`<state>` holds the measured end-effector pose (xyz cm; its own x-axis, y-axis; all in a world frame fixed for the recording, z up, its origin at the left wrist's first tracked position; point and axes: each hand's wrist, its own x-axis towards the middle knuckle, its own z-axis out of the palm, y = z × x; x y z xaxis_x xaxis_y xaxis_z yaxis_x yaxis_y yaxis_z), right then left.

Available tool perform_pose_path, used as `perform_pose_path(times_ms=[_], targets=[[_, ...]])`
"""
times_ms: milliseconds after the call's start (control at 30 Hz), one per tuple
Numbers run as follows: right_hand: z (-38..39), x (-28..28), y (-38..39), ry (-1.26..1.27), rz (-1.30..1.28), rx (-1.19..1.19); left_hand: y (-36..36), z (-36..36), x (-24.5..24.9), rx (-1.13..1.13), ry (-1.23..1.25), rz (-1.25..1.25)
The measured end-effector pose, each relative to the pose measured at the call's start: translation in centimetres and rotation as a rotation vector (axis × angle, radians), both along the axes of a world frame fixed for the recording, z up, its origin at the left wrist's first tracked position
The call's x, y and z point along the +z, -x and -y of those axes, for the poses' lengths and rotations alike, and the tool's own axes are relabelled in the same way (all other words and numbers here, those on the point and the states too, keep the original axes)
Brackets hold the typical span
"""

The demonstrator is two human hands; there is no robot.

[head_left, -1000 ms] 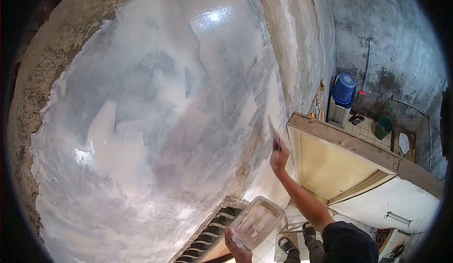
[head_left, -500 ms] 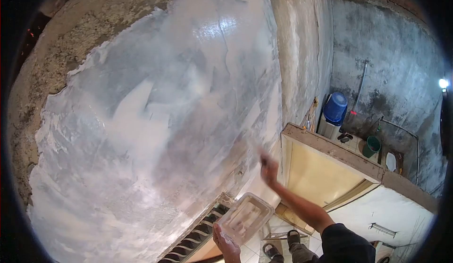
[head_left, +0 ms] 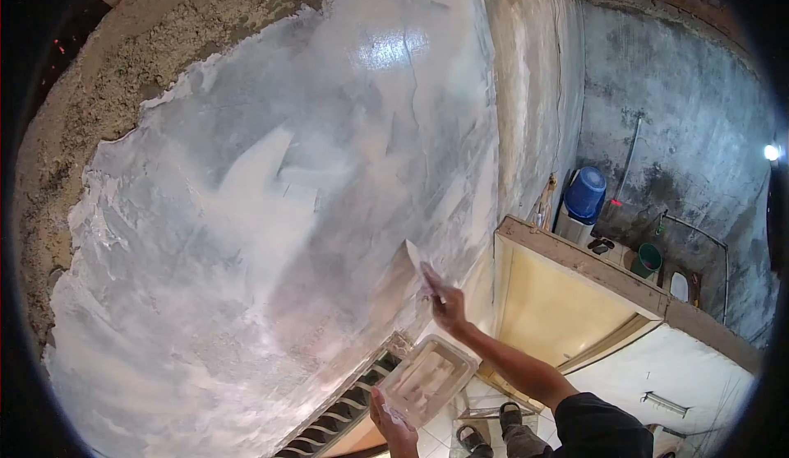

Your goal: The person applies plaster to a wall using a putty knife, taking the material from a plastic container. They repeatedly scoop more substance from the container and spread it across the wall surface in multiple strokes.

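My right hand (head_left: 446,303) is closed round the handle of a putty knife (head_left: 413,255), whose pale blade lies against or very near the wall (head_left: 312,236). The wall is coated with smeared white and grey plaster. Low in the view, my left hand (head_left: 394,427) grips the lower left side of a clear rectangular plastic tray (head_left: 467,367). Pinkish-white paste is smeared over the tray's bottom, and some of it is on my left fingers.
Below are a vent opening with curved bars (head_left: 341,413) and my sandalled feet (head_left: 509,415). A ledge (head_left: 583,267) runs along the right. Beyond it stand a blue bucket (head_left: 584,195) and a green bucket (head_left: 648,259). Rough bare plaster (head_left: 99,88) edges the coated wall.
My right hand has moved left and slightly down with the putty knife, bringing the blade to the coated wall. My left hand and the tray have barely moved. The view has shifted slightly.
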<state>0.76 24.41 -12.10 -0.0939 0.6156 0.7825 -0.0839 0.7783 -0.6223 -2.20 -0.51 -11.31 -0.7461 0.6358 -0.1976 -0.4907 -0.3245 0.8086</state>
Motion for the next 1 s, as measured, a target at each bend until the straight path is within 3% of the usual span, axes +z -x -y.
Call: perform_pose_path(times_ms=[67,100,133,233,300,333,367,400,467,500,567,633,667,733,767,833,867,933,1000], targets=[[-2.4,-0.5,-1.4,0.064,-0.001,-0.137,0.0,-0.3,0.1,0.043,-0.017,0.020],[-3.1,1.3,-2.8,0.282,0.118,-0.169,0.0,0.0,0.1,0.084,-0.032,0.037],[-4.6,3.2,-2.8,0.227,-0.028,-0.281,0.1,0.3,0.0,0.087,-0.025,0.040],[-10.2,3.6,-2.4,0.164,-0.299,-0.255,0.0,1.0,-0.1,0.057,-0.021,0.051],[-10.5,-0.1,-0.1,0.234,-0.263,-0.151,-0.2,1.4,0.0,0.041,0.038,-0.002],[-9.8,-1.3,1.0,0.297,-0.237,-0.049,-0.1,1.6,-0.1,0.047,0.037,-0.001],[-6.2,-0.4,1.2,0.245,0.002,-0.175,-0.1,1.8,-0.2,0.037,0.036,-0.018],[-3.4,-1.4,1.3,0.274,0.099,-0.084,-0.1,1.9,-0.3,0.028,0.037,-0.031],[2.2,-3.7,1.3,0.148,0.261,-0.044,0.3,2.2,-1.8,0.039,0.026,0.003],[4.4,-5.3,1.0,0.156,0.171,0.120,0.7,2.5,-2.4,0.041,0.014,0.028],[8.6,-6.1,-1.5,0.637,0.195,0.533,1.0,3.2,-2.6,0.101,0.008,0.059],[12.4,-12.4,-3.4,0.436,0.061,0.609,1.2,3.7,-1.3,0.128,-0.058,0.159],[13.9,-11.7,-4.0,0.444,0.070,0.614,1.3,4.0,-0.4,0.135,-0.052,0.168],[17.7,-9.2,-5.5,0.646,-0.012,0.347,1.5,5.1,0.7,0.079,-0.047,0.161],[18.7,-10.2,-6.3,0.661,0.007,0.352,2.4,6.0,-0.8,0.066,-0.072,0.238],[20.7,-12.8,-9.3,1.283,-0.461,0.479,3.6,7.4,-2.6,0.110,-0.011,0.204],[21.0,-12.9,-11.2,1.433,-0.460,0.425,4.0,8.2,-3.4,0.138,0.042,0.152],[20.6,-9.9,-12.9,1.471,-0.601,0.318,4.5,9.1,-4.6,0.182,0.149,0.052],[19.2,-7.5,-14.7,1.401,-0.503,0.285,3.5,9.2,-2.6,0.248,0.333,-0.157]])
